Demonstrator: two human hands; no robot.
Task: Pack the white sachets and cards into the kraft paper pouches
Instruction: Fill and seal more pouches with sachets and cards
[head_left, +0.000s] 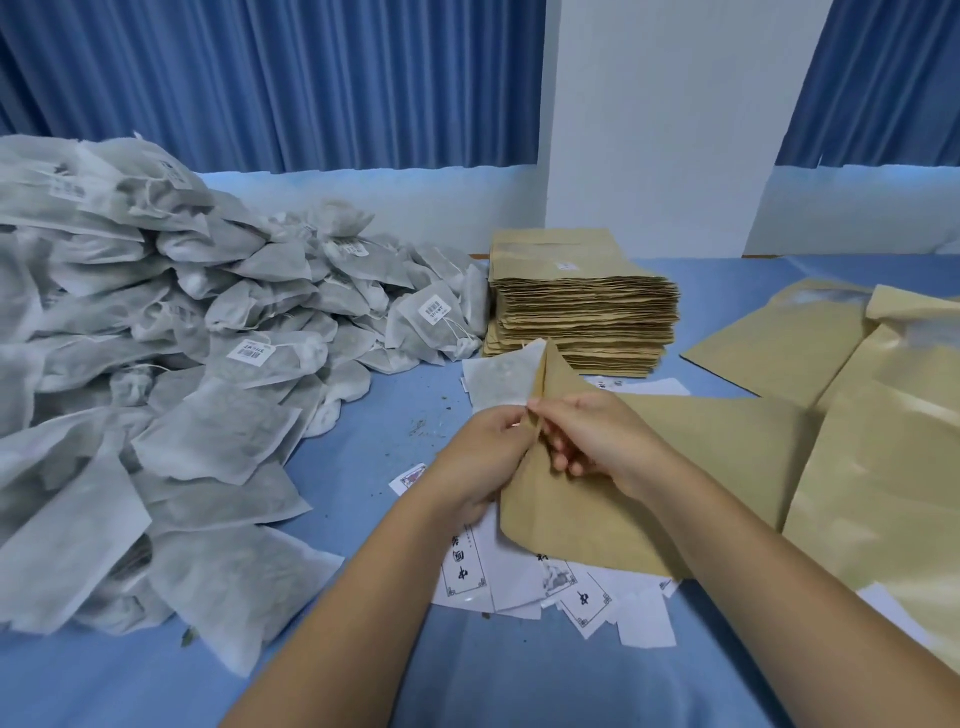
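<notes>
A kraft paper pouch (675, 478) is held tilted above the table, its mouth toward the left. My left hand (478, 457) pinches one lip of the mouth and my right hand (597, 436) pinches the other, thumbs close together. A white sachet (498, 379) sticks out of the mouth at the top. Loose white printed cards (498, 577) lie scattered under the pouch. A big heap of white sachets (171, 374) fills the left of the table. A stack of flat kraft pouches (582, 306) stands behind the hands.
Several filled kraft pouches (841, 405) lie spread at the right. The table has a blue cloth (405, 415) with small herb crumbs on it. Blue curtains (270, 78) and a white wall (665, 114) stand behind the table.
</notes>
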